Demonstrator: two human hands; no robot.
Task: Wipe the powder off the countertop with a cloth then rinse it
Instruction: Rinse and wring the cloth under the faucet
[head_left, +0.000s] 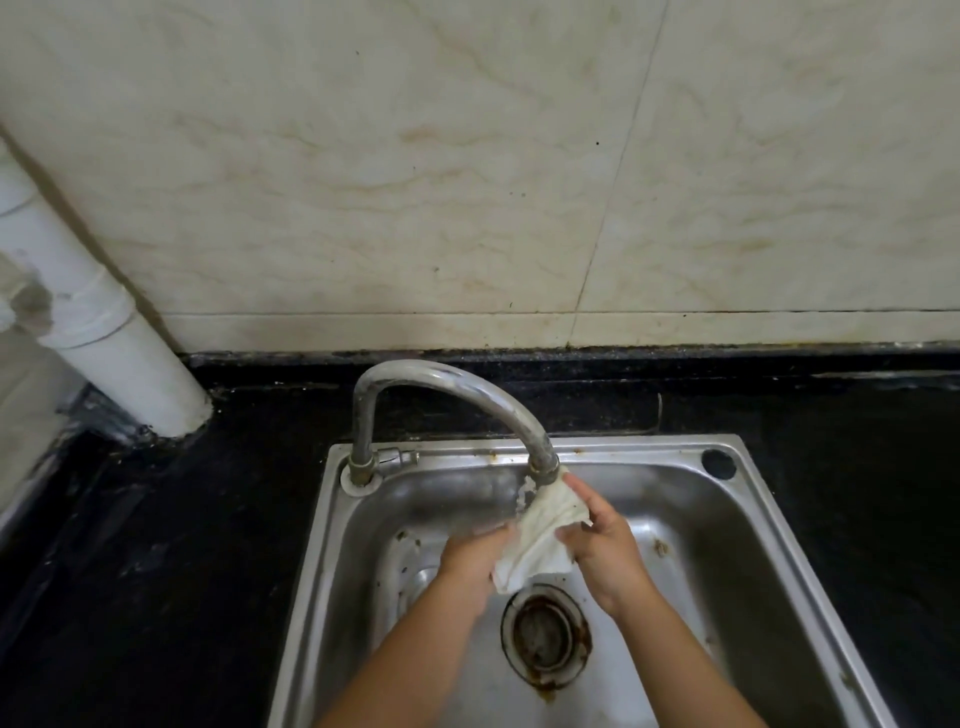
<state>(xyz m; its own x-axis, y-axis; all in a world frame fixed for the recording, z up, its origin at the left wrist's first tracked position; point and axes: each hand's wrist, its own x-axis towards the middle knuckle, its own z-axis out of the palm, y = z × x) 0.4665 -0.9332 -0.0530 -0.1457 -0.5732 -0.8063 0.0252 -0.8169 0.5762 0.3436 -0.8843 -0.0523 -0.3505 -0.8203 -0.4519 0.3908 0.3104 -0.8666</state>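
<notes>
So I had both hands over the sink (769, 525), right above the rusty drain (545, 636). My left hand (475, 564) had its fingers curled round the lower bunch of the white cloth (543, 538); my right hand (605, 548) pinched the upper end, one finger reaching up by the spout of the faucet (452, 387). The cloth sat just under that spout. Couldn't really tell if water was running. I reckon the trick here was rubbing the folds against each other under the stream, then opening it out so no powder hid inside. Past the sink the black bench (857, 415) met the tiled wall (467, 156), a white pipe (114, 332) off left.
</notes>
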